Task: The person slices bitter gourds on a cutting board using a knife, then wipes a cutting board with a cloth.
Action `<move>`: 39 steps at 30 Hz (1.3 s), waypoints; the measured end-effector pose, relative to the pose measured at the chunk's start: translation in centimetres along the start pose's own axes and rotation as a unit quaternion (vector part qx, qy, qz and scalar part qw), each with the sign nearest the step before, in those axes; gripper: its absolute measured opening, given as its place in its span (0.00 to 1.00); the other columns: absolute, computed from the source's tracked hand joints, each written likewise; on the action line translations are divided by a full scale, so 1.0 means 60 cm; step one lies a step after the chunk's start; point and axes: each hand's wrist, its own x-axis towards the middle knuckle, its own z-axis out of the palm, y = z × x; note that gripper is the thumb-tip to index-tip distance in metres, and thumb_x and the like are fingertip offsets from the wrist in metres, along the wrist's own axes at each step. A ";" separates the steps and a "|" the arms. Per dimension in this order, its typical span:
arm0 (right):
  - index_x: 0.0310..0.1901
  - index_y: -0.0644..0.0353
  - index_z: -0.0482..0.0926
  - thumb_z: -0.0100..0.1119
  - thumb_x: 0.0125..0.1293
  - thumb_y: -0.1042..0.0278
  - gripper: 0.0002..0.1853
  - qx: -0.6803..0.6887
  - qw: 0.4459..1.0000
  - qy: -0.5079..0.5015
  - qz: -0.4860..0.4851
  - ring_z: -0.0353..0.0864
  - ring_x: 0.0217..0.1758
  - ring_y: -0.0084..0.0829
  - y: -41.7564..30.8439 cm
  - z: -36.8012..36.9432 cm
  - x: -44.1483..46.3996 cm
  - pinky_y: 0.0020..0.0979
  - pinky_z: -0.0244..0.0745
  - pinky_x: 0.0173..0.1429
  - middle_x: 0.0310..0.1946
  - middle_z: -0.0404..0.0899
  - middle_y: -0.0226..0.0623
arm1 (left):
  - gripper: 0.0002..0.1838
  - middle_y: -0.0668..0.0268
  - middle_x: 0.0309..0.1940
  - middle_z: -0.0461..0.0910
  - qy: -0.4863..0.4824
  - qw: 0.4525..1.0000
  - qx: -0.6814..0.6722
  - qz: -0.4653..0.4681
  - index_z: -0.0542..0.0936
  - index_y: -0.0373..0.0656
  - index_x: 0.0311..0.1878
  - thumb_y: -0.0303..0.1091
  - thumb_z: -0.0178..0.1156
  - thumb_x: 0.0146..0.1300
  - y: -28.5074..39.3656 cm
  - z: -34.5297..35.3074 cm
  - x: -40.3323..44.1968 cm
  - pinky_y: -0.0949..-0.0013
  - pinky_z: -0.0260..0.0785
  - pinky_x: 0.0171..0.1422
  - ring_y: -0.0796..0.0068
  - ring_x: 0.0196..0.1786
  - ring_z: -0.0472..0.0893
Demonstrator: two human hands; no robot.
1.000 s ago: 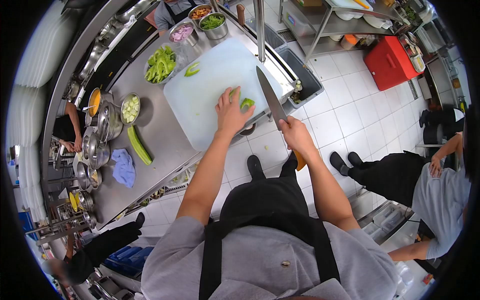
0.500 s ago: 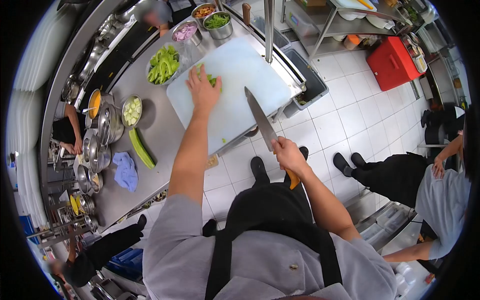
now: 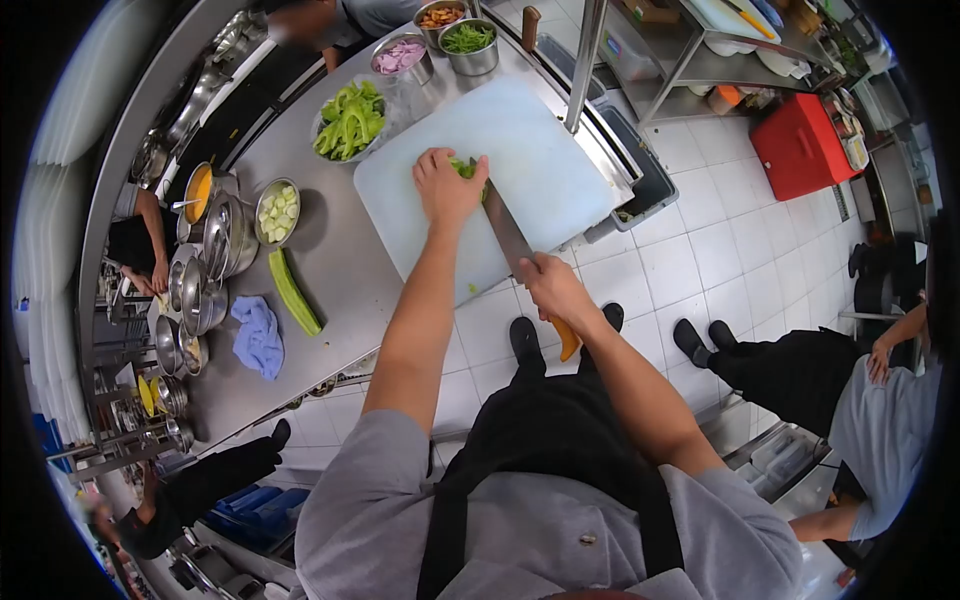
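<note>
While the left hand [image 3: 448, 190] holds green pepper [image 3: 463, 168] down on the white cutting board [image 3: 555, 160], fingers and thumb bent around it, the right hand [image 3: 553, 285] grips the knife [image 3: 508, 232] just off the board's near edge, its blade reaching over the board to the pepper. Left of the board sit a bowl of cut green peppers [image 3: 350, 122] and, farther off, a crumpled blue cloth [image 3: 258, 338].

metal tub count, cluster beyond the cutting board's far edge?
3. The tub of pink pieces is at picture left, the tub of green slices at right, and the tub of orange-brown pieces above, between them. Anything directly behind could be hidden.
</note>
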 end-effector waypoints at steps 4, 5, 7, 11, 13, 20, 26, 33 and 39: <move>0.40 0.74 0.75 0.46 0.81 0.56 0.23 -0.007 1.000 -0.018 -0.008 0.82 0.15 0.44 -0.016 0.010 0.027 0.43 0.79 0.27 0.20 0.79 0.51 | 0.28 0.53 0.58 0.74 0.003 0.998 -0.027 -0.055 0.77 0.39 0.54 0.51 0.71 0.61 0.018 -0.002 -0.004 0.50 0.59 0.76 0.49 0.67 0.68; 0.40 0.74 0.75 0.46 0.81 0.56 0.23 -0.010 1.000 -0.021 -0.009 0.82 0.15 0.44 -0.017 0.011 0.032 0.43 0.79 0.27 0.20 0.79 0.51 | 0.28 0.53 0.58 0.74 0.005 0.998 -0.026 -0.059 0.77 0.39 0.54 0.51 0.71 0.61 0.018 -0.005 -0.006 0.50 0.59 0.76 0.49 0.67 0.68; 0.40 0.73 0.75 0.47 0.80 0.56 0.22 -0.010 0.999 -0.045 -0.010 0.81 0.15 0.42 -0.029 0.008 0.037 0.41 0.78 0.26 0.18 0.77 0.48 | 0.24 0.51 0.59 0.73 0.012 0.992 -0.089 -0.084 0.76 0.39 0.55 0.43 0.70 0.62 0.017 -0.010 -0.005 0.48 0.61 0.74 0.47 0.67 0.67; 0.40 0.71 0.75 0.48 0.80 0.56 0.21 -0.032 0.995 -0.084 -0.030 0.80 0.15 0.41 -0.047 0.014 0.053 0.41 0.78 0.26 0.18 0.76 0.47 | 0.22 0.50 0.58 0.73 0.053 0.980 -0.148 -0.123 0.76 0.41 0.56 0.40 0.70 0.63 0.004 -0.023 -0.011 0.48 0.66 0.70 0.45 0.65 0.70; 0.40 0.70 0.77 0.48 0.79 0.56 0.21 -0.027 0.993 -0.099 -0.052 0.81 0.16 0.42 -0.076 0.017 0.053 0.42 0.78 0.26 0.20 0.79 0.49 | 0.21 0.49 0.57 0.74 0.124 0.976 -0.145 -0.103 0.77 0.41 0.55 0.39 0.70 0.63 -0.014 -0.045 0.001 0.46 0.67 0.68 0.44 0.64 0.71; 0.41 0.73 0.79 0.48 0.78 0.58 0.21 -0.092 0.981 -0.087 -0.150 0.85 0.20 0.45 -0.292 0.013 0.118 0.43 0.82 0.30 0.25 0.84 0.53 | 0.22 0.44 0.50 0.80 0.190 0.979 -0.023 -0.072 0.80 0.38 0.52 0.46 0.67 0.64 -0.156 -0.127 0.278 0.46 0.67 0.67 0.41 0.59 0.77; 0.42 0.73 0.80 0.49 0.77 0.58 0.21 -0.150 0.980 -0.065 -0.115 0.85 0.20 0.43 -0.234 -0.056 0.106 0.42 0.82 0.31 0.26 0.84 0.53 | 0.26 0.44 0.58 0.82 -0.016 0.994 0.052 -0.092 0.82 0.37 0.59 0.50 0.58 0.73 -0.264 -0.120 0.354 0.49 0.68 0.69 0.42 0.63 0.78; 0.36 0.70 0.75 0.56 0.77 0.57 0.20 -0.035 0.997 0.061 -0.027 0.76 0.15 0.33 -0.063 -0.095 0.026 0.38 0.73 0.22 0.19 0.74 0.40 | 0.26 0.44 0.59 0.81 0.179 0.981 0.022 -0.076 0.81 0.37 0.61 0.48 0.64 0.70 -0.265 -0.315 0.091 0.50 0.70 0.68 0.41 0.62 0.79; 0.44 0.71 0.76 0.57 0.77 0.56 0.19 -0.004 0.998 0.053 0.040 0.74 0.13 0.29 0.027 -0.092 -0.025 0.33 0.70 0.18 0.21 0.76 0.38 | 0.24 0.40 0.51 0.82 0.112 0.895 0.279 -0.329 0.80 0.31 0.46 0.48 0.67 0.65 -0.452 -0.356 -0.214 0.44 0.75 0.56 0.38 0.53 0.82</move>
